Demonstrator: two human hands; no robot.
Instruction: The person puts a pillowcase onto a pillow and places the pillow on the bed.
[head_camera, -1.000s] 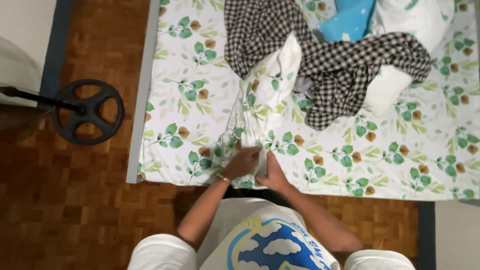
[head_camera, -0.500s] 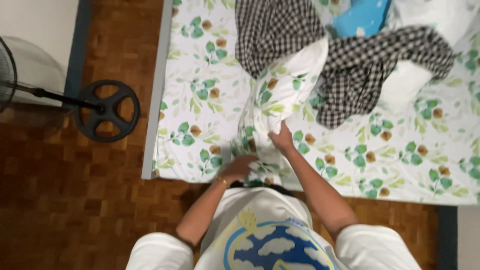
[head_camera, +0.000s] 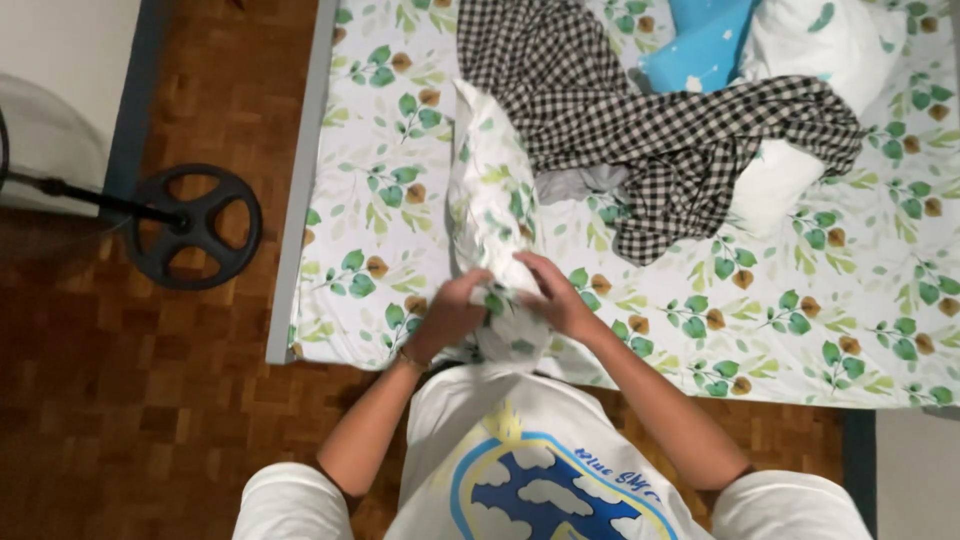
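Note:
A pillow in a white leaf-print case (head_camera: 492, 200) lies lengthwise on the bed, its near end bunched at the mattress edge. My left hand (head_camera: 450, 312) grips the near end of the pillowcase from the left. My right hand (head_camera: 555, 295) clasps the same bunched end from the right. Both hands press together around the fabric, close to my chest. The bed sheet (head_camera: 800, 300) has the same green leaf pattern.
A black-and-white checked cloth (head_camera: 650, 130) lies crumpled behind the pillow. A blue pillow (head_camera: 700, 45) and a white pillow (head_camera: 830, 40) sit at the far side. A standing fan's round black base (head_camera: 195, 225) rests on the wooden parquet floor (head_camera: 120, 400) to the left.
My right hand moved down from higher on the pillow to join the left at the near end. The pillow now lies straighter, standing up off the checked cloth.

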